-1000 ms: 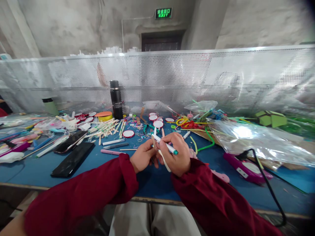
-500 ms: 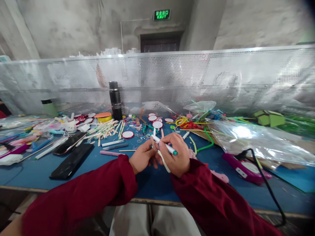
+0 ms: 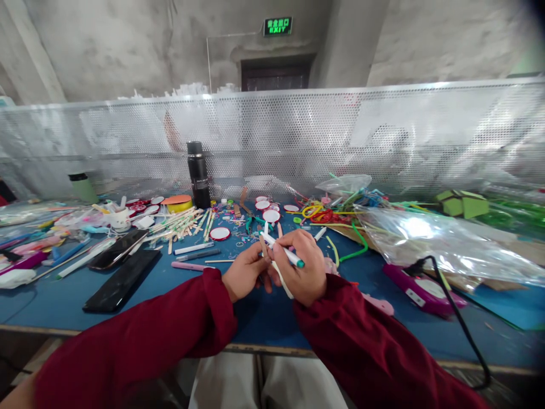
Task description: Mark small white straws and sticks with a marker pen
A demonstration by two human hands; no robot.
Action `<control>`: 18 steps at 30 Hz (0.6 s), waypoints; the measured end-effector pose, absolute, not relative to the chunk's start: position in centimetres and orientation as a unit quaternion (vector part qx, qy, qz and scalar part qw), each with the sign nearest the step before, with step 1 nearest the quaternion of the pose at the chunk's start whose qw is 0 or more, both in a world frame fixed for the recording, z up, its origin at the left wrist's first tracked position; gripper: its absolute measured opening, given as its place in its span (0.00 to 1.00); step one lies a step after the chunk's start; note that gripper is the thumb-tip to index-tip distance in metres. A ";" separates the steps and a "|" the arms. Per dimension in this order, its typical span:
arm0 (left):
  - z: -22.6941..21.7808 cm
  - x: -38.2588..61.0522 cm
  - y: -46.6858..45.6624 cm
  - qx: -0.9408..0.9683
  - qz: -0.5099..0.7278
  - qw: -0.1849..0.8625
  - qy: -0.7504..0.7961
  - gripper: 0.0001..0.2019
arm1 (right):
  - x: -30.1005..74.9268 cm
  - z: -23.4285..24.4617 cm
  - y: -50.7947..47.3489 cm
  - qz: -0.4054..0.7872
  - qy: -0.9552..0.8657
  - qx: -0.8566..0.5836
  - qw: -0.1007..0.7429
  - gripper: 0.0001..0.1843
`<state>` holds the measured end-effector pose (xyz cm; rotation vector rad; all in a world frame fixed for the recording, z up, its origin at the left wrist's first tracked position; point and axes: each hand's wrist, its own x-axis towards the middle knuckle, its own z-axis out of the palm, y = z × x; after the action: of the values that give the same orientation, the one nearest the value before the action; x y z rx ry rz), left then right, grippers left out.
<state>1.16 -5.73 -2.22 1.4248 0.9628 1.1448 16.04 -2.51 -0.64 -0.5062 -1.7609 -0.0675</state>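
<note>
at the near side of the worktop (image 3: pixel 55 304): both hands come together above the blue surface, close to each other.
left hand (image 3: pixel 242 277): narrow, fingers pinched on a wooden stick (image 3: pixel 263 246), which rises at a slant from the grip.
right hand (image 3: pixel 304 267): closed around a white marker (image 3: pixel 283 250), its green end toward the lower right, its other end reaching past the wooden stick.
marker and stick: they cross in this view; whether the marker's tip touches the wood cannot be made out.
pale strip (image 3: pixel 283 279): beside and partly under the right hand, sloping toward the person; which hand bears it cannot be told.
change over the last second: very little; the view has drifted slightly, while both grips and the marker's slant match the earlier pictures.
meaning of that: judged to be steady, close handling at the stick, with neither item let go.
loose pens: a white pen (image 3: pixel 193 248), a grey pen (image 3: pixel 199 254) and a pink pen (image 3: pixel 187 266) lie left of the left hand.
farther left: a heap of sticks (image 3: pixel 187 224) and a dark phone (image 3: pixel 121 281).
right side: a purple box (image 3: pixel 426 289) with a black cord (image 3: pixel 463 326), near a clear plastic bag (image 3: pixel 417 227).
</note>
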 end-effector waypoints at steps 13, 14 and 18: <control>-2.1 1.2 -5.9 0.589 0.475 0.513 0.405 0.22 | 16.0 -0.6 -2.6 -0.032 -0.762 -0.224 0.606 0.09; -2.1 1.2 -5.8 0.589 0.476 0.514 0.403 0.22 | 16.0 -0.5 -2.6 -0.032 -0.761 -0.226 0.607 0.09; -2.1 1.2 -5.8 0.592 0.477 0.512 0.400 0.23 | 16.0 -0.5 -2.7 -0.032 -0.754 -0.234 0.614 0.09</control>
<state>1.15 -5.83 -2.12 1.4233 0.9621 1.1479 16.04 -2.71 -0.49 -0.5386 -1.7371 -0.0741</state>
